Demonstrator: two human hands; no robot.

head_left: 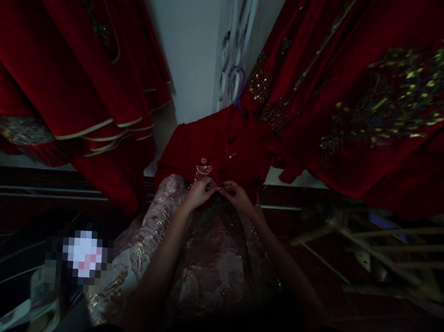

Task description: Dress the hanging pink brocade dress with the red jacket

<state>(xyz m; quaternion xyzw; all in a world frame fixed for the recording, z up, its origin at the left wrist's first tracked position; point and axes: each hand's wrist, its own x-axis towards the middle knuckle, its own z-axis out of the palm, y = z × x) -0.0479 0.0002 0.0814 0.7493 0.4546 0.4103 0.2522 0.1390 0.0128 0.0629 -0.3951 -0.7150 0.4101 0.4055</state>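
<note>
A red garment (pixel 212 135) with a stand-up collar hangs in front of me on a purple hanger (pixel 241 94). A jewelled brooch with small hanging strands (pixel 203 169) sits on its chest, and a small clasp (pixel 231 155) shows below the collar. My left hand (pixel 201 192) is closed, its fingertips pinching the front of the garment just under the brooch. Meeting it from the other side, my right hand (pixel 237 196) also pinches at the front. Between the fingertips is a tiny spot too small to make out. Pale, shiny brocade fabric (pixel 216 266) spreads below.
Red clothes with pale piping (pixel 99 78) hang on the left. Others with gold sequins (pixel 395 96) hang on the right. A white scrolled metal stand (pixel 231 51) stands against the wall. Wooden-looking bars (pixel 390 246) lie low right; a blurred patch (pixel 85 253) is low left.
</note>
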